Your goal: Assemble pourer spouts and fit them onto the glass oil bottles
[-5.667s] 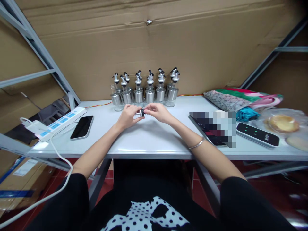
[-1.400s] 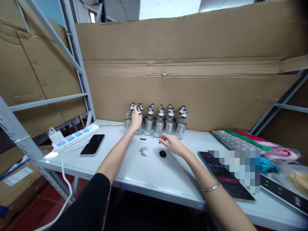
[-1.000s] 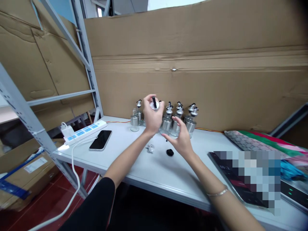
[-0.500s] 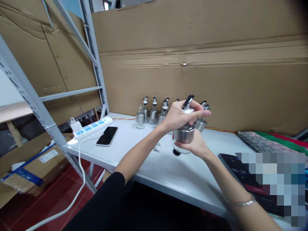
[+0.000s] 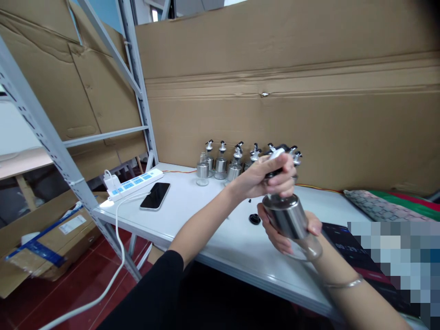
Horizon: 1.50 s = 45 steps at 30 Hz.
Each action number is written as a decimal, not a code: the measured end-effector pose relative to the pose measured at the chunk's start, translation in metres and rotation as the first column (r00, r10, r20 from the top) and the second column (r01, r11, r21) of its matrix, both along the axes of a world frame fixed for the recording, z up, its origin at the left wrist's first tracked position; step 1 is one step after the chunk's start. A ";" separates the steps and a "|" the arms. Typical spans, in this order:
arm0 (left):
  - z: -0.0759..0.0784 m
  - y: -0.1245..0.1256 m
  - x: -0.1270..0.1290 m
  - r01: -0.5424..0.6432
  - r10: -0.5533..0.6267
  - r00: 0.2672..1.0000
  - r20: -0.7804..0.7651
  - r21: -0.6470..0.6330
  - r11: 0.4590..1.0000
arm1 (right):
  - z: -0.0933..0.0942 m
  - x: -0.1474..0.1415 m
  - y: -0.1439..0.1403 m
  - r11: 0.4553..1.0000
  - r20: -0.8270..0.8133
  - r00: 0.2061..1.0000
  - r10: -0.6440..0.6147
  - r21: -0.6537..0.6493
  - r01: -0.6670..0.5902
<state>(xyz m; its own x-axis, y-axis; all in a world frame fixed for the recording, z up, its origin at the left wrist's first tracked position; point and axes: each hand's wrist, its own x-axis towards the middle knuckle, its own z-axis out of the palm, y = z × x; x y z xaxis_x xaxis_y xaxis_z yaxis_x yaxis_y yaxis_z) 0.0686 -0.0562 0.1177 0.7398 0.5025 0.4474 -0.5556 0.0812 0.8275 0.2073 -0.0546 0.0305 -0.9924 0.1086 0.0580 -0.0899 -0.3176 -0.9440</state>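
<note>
My right hand grips the steel-sleeved body of a glass oil bottle, held tilted above the white table. My left hand is closed around the bottle's spout cap at the top. A small black round part lies on the table just left of the bottle. A row of several similar bottles stands at the back against the cardboard wall; one at the left end has no cap.
A black phone and a white power strip lie at the table's left end, its cable hanging to the floor. A dark tablet and patterned fabric sit to the right. Metal shelving stands at left.
The bottle came closer and lower toward me, tilting in my right hand. My left hand shifted from pinching the spout to wrapping over the cap.
</note>
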 end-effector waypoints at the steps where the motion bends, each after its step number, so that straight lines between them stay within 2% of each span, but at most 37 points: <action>1: 0.002 -0.001 0.001 -0.105 0.106 0.993 0.056 -0.012 0.994 | 0.002 -0.001 0.000 0.997 0.013 0.997 -0.074 0.024 0.074; 3: 0.004 -0.002 0.005 -0.339 0.343 0.927 0.149 -0.049 0.939 | 0.005 -0.003 -0.001 0.970 0.023 0.973 -0.230 0.084 0.227; 5: 0.005 -0.001 0.007 -0.528 0.536 0.823 0.187 -0.094 0.844 | 0.008 -0.007 -0.004 0.902 0.024 0.912 -0.410 0.157 0.402; 7: 0.008 0.003 0.005 -0.650 0.655 0.732 0.189 -0.095 0.754 | 0.011 -0.011 -0.005 0.770 0.022 0.790 -0.613 0.239 0.591; 9: 0.013 0.008 -0.003 -0.745 0.739 0.647 0.184 -0.048 0.665 | 0.013 -0.015 -0.005 0.606 0.008 0.640 -0.768 0.329 0.724; 11: 0.021 0.015 -0.017 -0.833 0.813 0.543 0.211 0.014 0.553 | 0.014 -0.019 -0.002 0.485 -0.038 0.542 -0.840 0.396 0.780; 12: 0.025 0.020 -0.024 -0.871 0.844 0.484 0.231 0.040 0.489 | 0.014 -0.020 0.001 0.453 -0.069 0.521 -0.850 0.407 0.793; 14: 0.031 0.034 -0.038 -0.926 0.887 0.376 0.269 0.071 0.371 | 0.013 -0.020 0.006 0.434 -0.111 0.507 -0.855 0.381 0.816; 17: 0.028 0.060 -0.051 -0.965 0.931 0.263 0.254 0.096 0.246 | 0.010 -0.019 0.012 0.445 -0.095 0.485 -0.869 0.278 0.851; 19: 0.016 0.078 -0.056 -0.979 0.964 0.180 0.195 0.128 0.157 | 0.009 -0.016 0.014 0.411 -0.072 0.439 -0.896 0.240 0.879; 22: -0.008 0.103 -0.061 -0.971 0.985 0.051 0.165 0.237 0.010 | 0.010 -0.013 0.016 0.330 -0.087 0.357 -0.930 0.225 0.917; 26: -0.037 0.129 -0.066 -0.899 0.978 -0.112 0.175 0.402 -0.175 | 0.013 -0.009 0.017 0.260 -0.139 0.297 -0.945 0.235 0.937; 28: -0.046 0.139 -0.067 -0.856 0.973 -0.153 0.175 0.468 -0.219 | 0.013 -0.008 0.017 0.252 -0.154 0.288 -0.945 0.219 0.943; 31: -0.054 0.152 -0.069 -0.816 0.973 -0.168 0.156 0.532 -0.226 | 0.014 -0.008 0.017 0.287 -0.171 0.303 -0.937 0.114 0.951; 33: -0.058 0.159 -0.069 -0.811 0.973 -0.181 0.143 0.538 -0.230 | 0.014 -0.009 0.016 0.308 -0.176 0.315 -0.933 0.066 0.949; 36: -0.061 0.169 -0.070 -0.815 0.971 -0.204 0.124 0.528 -0.238 | 0.014 -0.010 0.016 0.308 -0.172 0.315 -0.933 0.068 0.949; 40: -0.067 0.178 -0.071 -0.801 0.967 -0.198 0.160 0.543 -0.253 | 0.012 -0.009 0.017 0.331 -0.194 0.327 -0.925 0.010 0.944; 42: -0.070 0.177 -0.073 -0.767 0.953 -0.168 0.251 0.575 -0.287 | 0.010 -0.009 0.018 0.335 -0.206 0.323 -0.924 -0.023 0.942; 45: -0.075 0.167 -0.081 -0.678 0.899 -0.136 0.416 0.623 -0.390 | 0.009 -0.010 0.019 0.310 -0.222 0.297 -0.929 -0.023 0.951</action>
<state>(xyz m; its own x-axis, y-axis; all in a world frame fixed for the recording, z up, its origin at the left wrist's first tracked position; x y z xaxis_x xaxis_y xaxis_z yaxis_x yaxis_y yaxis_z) -0.0120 0.1109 0.0427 -0.1181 0.3808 0.9171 0.6177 -0.6949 0.3681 0.1977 -0.0351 0.0394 -0.1866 0.9434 0.2741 -0.4136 0.1777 -0.8930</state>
